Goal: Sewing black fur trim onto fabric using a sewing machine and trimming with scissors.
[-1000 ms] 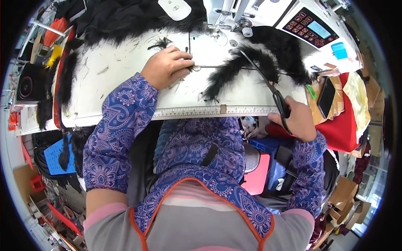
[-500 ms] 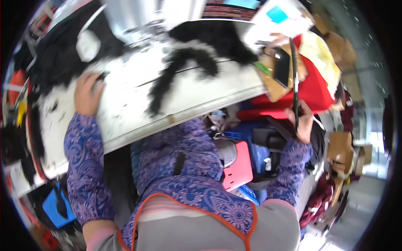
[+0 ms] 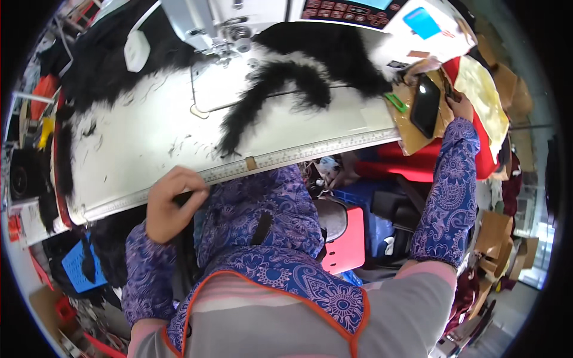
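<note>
My left hand (image 3: 185, 200) hovers at the ruler (image 3: 286, 156) along the white table's (image 3: 143, 137) front edge, its fingers loosely bent and apart, holding nothing visible. Above and right of it, a black feather strip (image 3: 250, 101) lies curved on the table, beside a larger black feathery piece (image 3: 316, 48). My right hand (image 3: 459, 104) is at the far right, closed on the dark scissors (image 3: 449, 88), largely hidden, next to a black phone (image 3: 425, 104). The phone and a green clip (image 3: 397, 102) rest on a brown sheet (image 3: 406, 137).
A sewing machine (image 3: 197, 24) with a control panel (image 3: 343, 12) stands at the back. Black feathery material (image 3: 95, 71) and a white mouse-shaped object (image 3: 137, 51) lie back left, a speaker (image 3: 24, 173) far left. Red material (image 3: 382, 167) and a pink object (image 3: 346, 238) are right of my lap.
My view has turned. My left hand has come from the table top down to its front edge. My right hand has carried the scissors away from the feather strip to beside the phone.
</note>
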A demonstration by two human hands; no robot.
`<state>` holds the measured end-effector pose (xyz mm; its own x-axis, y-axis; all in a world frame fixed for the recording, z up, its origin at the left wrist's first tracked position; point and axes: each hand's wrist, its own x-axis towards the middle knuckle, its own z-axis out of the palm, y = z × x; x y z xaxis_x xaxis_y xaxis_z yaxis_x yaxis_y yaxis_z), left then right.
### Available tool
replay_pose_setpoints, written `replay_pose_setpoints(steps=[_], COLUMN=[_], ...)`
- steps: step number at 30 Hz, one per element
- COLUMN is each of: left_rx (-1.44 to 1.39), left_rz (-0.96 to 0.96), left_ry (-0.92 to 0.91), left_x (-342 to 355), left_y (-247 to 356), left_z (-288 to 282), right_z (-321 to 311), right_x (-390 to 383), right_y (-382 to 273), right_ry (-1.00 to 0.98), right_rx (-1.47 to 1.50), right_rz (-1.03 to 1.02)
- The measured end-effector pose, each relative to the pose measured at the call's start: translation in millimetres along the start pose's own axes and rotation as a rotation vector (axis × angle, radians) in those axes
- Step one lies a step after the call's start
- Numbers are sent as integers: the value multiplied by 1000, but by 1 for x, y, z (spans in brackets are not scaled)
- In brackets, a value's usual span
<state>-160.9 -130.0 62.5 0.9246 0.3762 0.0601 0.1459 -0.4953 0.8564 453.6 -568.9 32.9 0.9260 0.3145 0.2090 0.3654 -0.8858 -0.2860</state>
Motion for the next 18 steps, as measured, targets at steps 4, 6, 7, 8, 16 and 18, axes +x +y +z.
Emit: replay_pose_setpoints(steps=[4,6,7,8,16,18], left_rx=[181,250,363,461,21,-244], left_rz=[71,105,133,171,-87,-310], left_ry=[276,325,396,460,327,261], left_x=[24,49,59,65,77,76], left_y=[-4,-1,-5,-11,-31,-32], left_z=[24,37,44,47,46,36], right_z=[-13,-26,-6,-4,64,74], right_x=[-45,-108,-137,-171,-266,-265], right_y=[-142,-220,-258,-296,-426,-436], right_ry=[382,388,380,159,-384,-358], right_rx=[-12,254,483,621,1023,970], right_rz=[-9,-254,-414,-463,-783,-775])
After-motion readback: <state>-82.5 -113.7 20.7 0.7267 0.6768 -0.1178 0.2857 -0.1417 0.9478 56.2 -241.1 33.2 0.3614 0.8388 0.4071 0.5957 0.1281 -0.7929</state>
